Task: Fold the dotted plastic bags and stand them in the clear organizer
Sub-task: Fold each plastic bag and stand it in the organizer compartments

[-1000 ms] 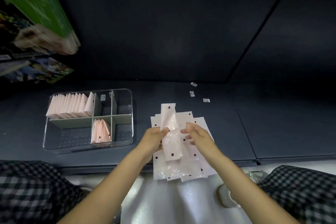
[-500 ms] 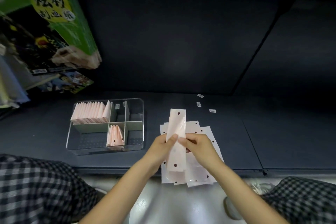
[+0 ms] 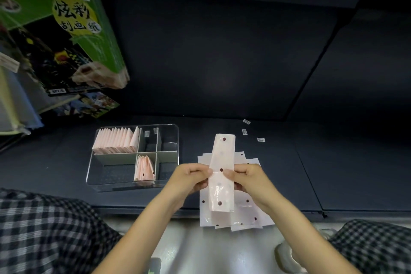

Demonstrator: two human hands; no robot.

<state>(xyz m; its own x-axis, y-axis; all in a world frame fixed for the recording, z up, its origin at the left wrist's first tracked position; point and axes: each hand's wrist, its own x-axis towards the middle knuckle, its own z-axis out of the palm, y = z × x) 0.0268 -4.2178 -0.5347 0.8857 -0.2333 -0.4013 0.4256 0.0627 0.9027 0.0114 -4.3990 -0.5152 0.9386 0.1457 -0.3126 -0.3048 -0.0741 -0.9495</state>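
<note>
A dark blue-grey shelf (image 3: 222, 198) runs under a dim back panel (image 3: 211, 55). Green packaged boxes (image 3: 66, 35) lean at its left end. Pale floor (image 3: 211, 249) lies below the front edge.

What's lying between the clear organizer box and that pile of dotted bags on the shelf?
Nothing lies there: the head view shows only bare dark shelf between the clear organizer and the pile of flat dotted bags. The left hand hovers over the near end.

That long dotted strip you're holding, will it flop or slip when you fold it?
Likely floppy: the folded strip is thin film, and both the left hand and right hand pinch its middle. Probably slippery too, since the surface shines. It looks very light, so it may spring open if released.
</note>
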